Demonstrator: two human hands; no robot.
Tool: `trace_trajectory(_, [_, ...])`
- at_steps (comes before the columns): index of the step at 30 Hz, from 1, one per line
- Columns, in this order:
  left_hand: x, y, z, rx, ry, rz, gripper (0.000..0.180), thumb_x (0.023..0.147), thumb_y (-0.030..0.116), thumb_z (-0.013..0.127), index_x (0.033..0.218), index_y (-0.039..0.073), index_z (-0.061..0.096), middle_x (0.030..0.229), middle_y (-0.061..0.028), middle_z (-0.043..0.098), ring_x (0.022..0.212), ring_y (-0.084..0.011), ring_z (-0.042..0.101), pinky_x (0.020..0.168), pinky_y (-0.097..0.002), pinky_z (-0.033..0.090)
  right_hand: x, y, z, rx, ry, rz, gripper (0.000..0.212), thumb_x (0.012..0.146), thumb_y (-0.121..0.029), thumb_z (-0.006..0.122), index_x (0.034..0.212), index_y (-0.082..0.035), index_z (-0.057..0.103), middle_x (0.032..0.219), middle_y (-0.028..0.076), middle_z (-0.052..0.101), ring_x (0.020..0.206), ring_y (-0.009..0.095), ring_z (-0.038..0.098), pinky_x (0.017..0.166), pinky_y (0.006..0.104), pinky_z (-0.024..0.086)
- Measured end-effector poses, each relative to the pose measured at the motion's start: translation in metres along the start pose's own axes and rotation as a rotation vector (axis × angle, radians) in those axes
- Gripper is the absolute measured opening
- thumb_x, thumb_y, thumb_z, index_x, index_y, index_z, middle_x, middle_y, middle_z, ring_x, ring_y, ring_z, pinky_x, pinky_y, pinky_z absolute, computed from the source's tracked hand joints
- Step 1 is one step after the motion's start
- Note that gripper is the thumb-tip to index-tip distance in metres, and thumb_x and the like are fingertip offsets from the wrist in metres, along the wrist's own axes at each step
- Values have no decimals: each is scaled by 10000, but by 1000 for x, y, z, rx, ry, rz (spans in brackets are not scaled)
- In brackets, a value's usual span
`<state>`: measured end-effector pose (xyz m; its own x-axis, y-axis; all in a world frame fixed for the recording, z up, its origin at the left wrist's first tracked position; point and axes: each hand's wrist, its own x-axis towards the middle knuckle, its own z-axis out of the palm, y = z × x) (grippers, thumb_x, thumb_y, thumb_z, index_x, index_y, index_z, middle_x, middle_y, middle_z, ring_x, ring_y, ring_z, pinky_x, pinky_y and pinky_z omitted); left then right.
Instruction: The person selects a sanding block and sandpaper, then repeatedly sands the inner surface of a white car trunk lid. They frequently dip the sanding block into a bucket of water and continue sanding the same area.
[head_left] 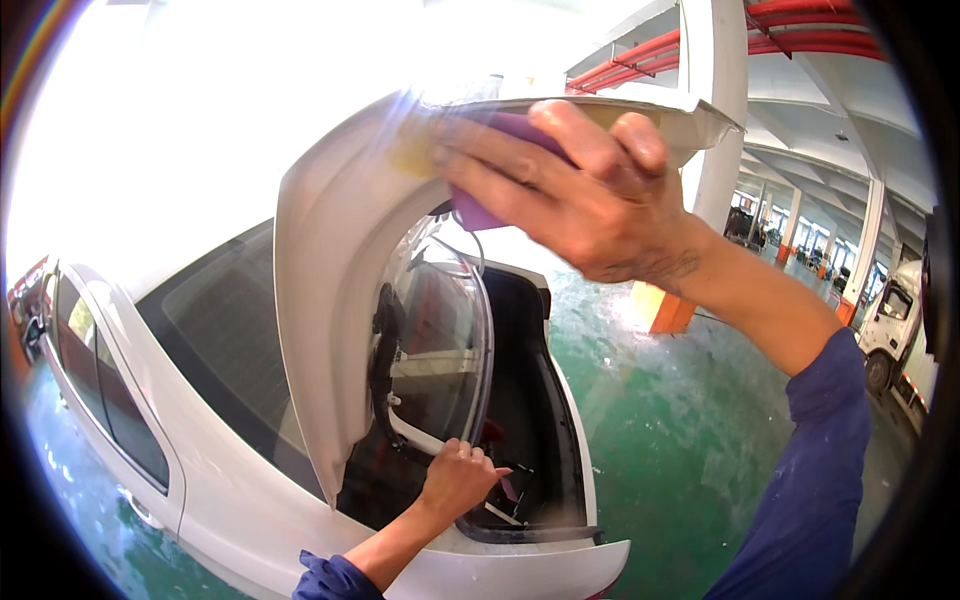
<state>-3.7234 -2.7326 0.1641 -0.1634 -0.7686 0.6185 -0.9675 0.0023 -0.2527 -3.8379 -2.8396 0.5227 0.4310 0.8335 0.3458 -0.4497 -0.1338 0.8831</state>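
Pad [482, 212], purple, is pressed betw. R hand [605, 210] & raised white trunk lid [315, 260]; two fingers stretch out over it, others bent above, grip closed on it. L hand [455, 485], well below R, has fingers curled near lower end of a curved grey strip [487, 350]; can't tell what it pinches. Small pinkish bit [508, 487] shows just R of L hand, too blurred to ID.

Writing: any markings on white truck [892, 310], far R of both hands, too small to read.

Around: yellowish patch [408, 150] on lid, just L of R fingertips. White car [250, 490] runs off L of L hand, w/ dark rear window [215, 310] up & L of it. Black trunk lining [525, 320] is up & R of L hand, below R hand. In the way: lid, betw. R hand & rear window, covers part of glass. R forearm, blue sleeve [815, 440], crosses in front of green floor [660, 420]. Beyond R hand: white column [725, 90], orange base [672, 312]; red pipes [810, 15] above & R.
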Motion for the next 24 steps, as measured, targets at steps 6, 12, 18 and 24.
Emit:
trace_trajectory(6, [0, 1, 2, -12, -9, -12, 486, 908, 490, 717, 620, 99, 706, 610, -46, 643, 626, -217, 641, 680, -353, 457, -6, 3, -3, -70, -16, 18, 339, 926, -375, 659, 1231, -272, 762, 1334, -147, 693, 1180, 128, 479, 977, 357, 262])
trace_trajectory(12, [-2, 3, 0, -11, -55, -27, 478, 937, 491, 679, 644, 113, 696, 637, -41, 651, 669, -222, 655, 736, -363, 478, -12, 7, 0, -98, 24, 5, 361, 921, -406, 662, 1248, -280, 748, 1339, -151, 687, 1153, 121, 495, 954, 342, 269])
trace_trajectory(18, [-1, 1, -2, -14, -49, -13, 484, 926, 490, 693, 636, 104, 704, 621, -46, 650, 649, -225, 653, 713, -363, 474, -9, 12, 1, -109, 75, -20, 280, 928, -345, 664, 1180, -277, 763, 1246, -142, 724, 1158, 101, 512, 982, 379, 259])
trace_trajectory(24, [0, 1, 0, -18, -2, -12, 489, 905, 493, 722, 621, 95, 715, 608, -53, 649, 637, -225, 654, 674, -356, 459, -4, -5, 3, -69, 77, 54, 264, 945, -319, 626, 1158, -249, 766, 1226, -126, 734, 1144, 125, 518, 992, 380, 254])
